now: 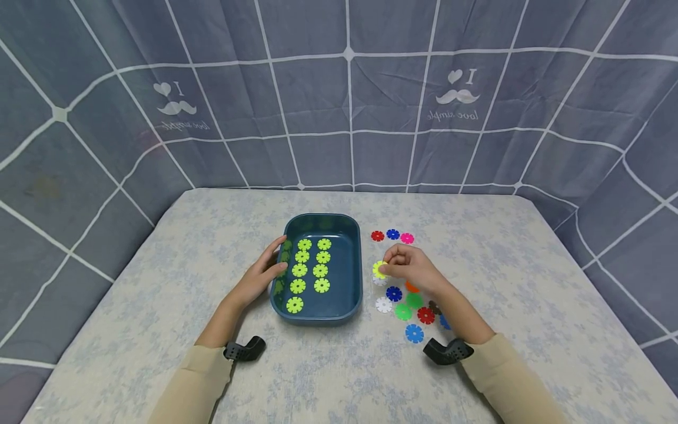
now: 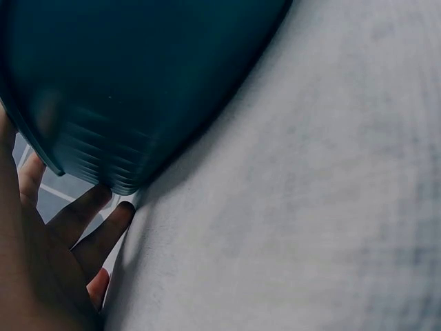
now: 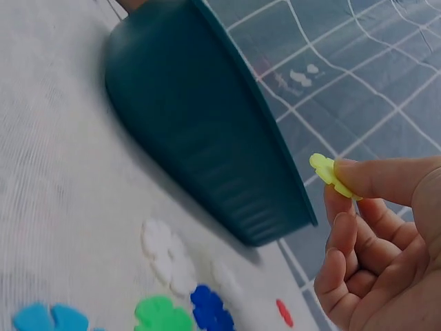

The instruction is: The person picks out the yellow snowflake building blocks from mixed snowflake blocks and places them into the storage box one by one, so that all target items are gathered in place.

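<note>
A dark teal plastic bin (image 1: pixel 341 306) stands on the table, with two columns of yellow-green snowflake discs (image 1: pixel 298 286) lying on its floor. My left hand (image 1: pixel 256 278) holds the bin's left side, its thumb at the rim; the left wrist view shows fingertips against the outer wall (image 2: pixel 96 83). Right of the bin, my right hand (image 1: pixel 413 268) pinches one yellow snowflake disc (image 3: pixel 329 176) between thumb and index finger, with the other fingers curled. That disc is raised above the table, just over a white disc (image 1: pixel 379 281) that is partly hidden.
Loose snowflake discs lie right of the bin: white (image 1: pixel 384 304), dark blue (image 1: pixel 394 294), green (image 1: pixel 404 311), red (image 1: pixel 426 315) and light blue (image 1: pixel 415 333), some under my right forearm. Farther back are red (image 1: pixel 378 236), blue and pink ones. A grey-blue curtain (image 1: pixel 318 106) surrounds the table (image 1: pixel 212 235).
</note>
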A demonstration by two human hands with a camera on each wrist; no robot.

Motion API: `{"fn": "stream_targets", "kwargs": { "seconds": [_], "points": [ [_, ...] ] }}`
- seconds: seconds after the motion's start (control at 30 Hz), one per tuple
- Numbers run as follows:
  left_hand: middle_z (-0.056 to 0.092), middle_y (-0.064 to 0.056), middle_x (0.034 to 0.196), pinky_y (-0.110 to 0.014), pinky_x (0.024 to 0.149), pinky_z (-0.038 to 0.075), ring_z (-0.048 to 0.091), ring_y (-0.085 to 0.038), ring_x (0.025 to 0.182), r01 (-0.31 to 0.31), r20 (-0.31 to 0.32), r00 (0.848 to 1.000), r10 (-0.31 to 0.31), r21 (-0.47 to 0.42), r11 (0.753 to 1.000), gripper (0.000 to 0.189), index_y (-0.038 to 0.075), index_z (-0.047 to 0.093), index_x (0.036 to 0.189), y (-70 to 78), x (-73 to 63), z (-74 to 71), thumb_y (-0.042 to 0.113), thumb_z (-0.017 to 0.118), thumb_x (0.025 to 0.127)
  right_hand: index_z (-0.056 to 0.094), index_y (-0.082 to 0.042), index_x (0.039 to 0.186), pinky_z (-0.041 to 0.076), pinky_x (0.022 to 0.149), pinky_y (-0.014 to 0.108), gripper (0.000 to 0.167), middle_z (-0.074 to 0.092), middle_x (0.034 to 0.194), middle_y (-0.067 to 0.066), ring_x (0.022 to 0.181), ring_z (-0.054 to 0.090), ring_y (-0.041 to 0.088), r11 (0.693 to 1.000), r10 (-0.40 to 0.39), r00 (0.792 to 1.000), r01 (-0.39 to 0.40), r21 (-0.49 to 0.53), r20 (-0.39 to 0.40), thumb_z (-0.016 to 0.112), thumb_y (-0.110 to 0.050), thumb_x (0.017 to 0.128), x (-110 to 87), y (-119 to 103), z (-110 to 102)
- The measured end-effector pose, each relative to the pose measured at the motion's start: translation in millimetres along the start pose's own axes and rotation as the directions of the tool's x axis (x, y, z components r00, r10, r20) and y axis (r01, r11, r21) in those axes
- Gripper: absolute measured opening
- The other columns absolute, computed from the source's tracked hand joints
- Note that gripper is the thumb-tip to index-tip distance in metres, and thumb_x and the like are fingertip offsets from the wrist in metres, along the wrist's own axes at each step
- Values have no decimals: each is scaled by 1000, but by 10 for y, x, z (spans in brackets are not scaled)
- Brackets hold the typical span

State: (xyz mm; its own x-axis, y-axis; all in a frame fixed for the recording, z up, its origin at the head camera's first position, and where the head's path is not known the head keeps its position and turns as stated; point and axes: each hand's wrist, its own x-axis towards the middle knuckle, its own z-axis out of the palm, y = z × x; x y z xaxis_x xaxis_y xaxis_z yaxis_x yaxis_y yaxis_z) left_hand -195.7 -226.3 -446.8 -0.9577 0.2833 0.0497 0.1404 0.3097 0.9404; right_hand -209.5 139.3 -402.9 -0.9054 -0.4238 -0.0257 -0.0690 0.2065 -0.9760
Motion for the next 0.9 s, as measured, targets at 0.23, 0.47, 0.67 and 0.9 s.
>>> {"fn": "stream_targets", "kwargs": {
  "seconds": [0.23, 0.47, 0.67, 0.9],
  "points": [
    [21, -23, 157, -64, 109, 21, 21, -42, 143, -1, -1, 1000, 1, 8, 1000, 62, 28, 18, 157, 10, -3, 0, 23, 48, 103, 56, 3, 97, 51, 75, 37, 16, 58, 75, 5, 76, 53, 32, 999, -31, 998, 30, 39, 47, 67, -5, 90, 29, -100, 84],
    [21, -24, 157, -65, 109, 20, 22, -42, 143, -3, -5, 1000, 3, 13, 1000, 61, 27, 19, 157, 12, -3, 3, 21, 47, 103, 56, 4, 95, 51, 73, 35, 12, 59, 75, 6, 73, 53, 29, 995, -66, 993, 58, 80, 94, 67, 1, 88, 66, -177, 190],
    [22, -24, 156, -64, 109, 21, 23, -43, 142, -6, -3, 1000, 6, 8, 1000, 61, 26, 19, 157, 13, 1, 3, 20, 47, 103, 57, 3, 95, 53, 77, 40, 15, 61, 77, 7, 77, 55, 35, 998, -49, 994, 44, 54, 100, 69, -1, 88, 97, -246, 283],
    [22, -25, 156, -64, 109, 22, 23, -43, 142, -14, 0, 1000, 14, 6, 1000, 62, 26, 18, 157, 6, -6, -4, 22, 48, 103, 58, 3, 96, 50, 69, 35, 13, 61, 76, 6, 72, 54, 29, 996, -82, 989, 76, 48, 123, 68, 0, 88, 125, -306, 368]
  ]
}}
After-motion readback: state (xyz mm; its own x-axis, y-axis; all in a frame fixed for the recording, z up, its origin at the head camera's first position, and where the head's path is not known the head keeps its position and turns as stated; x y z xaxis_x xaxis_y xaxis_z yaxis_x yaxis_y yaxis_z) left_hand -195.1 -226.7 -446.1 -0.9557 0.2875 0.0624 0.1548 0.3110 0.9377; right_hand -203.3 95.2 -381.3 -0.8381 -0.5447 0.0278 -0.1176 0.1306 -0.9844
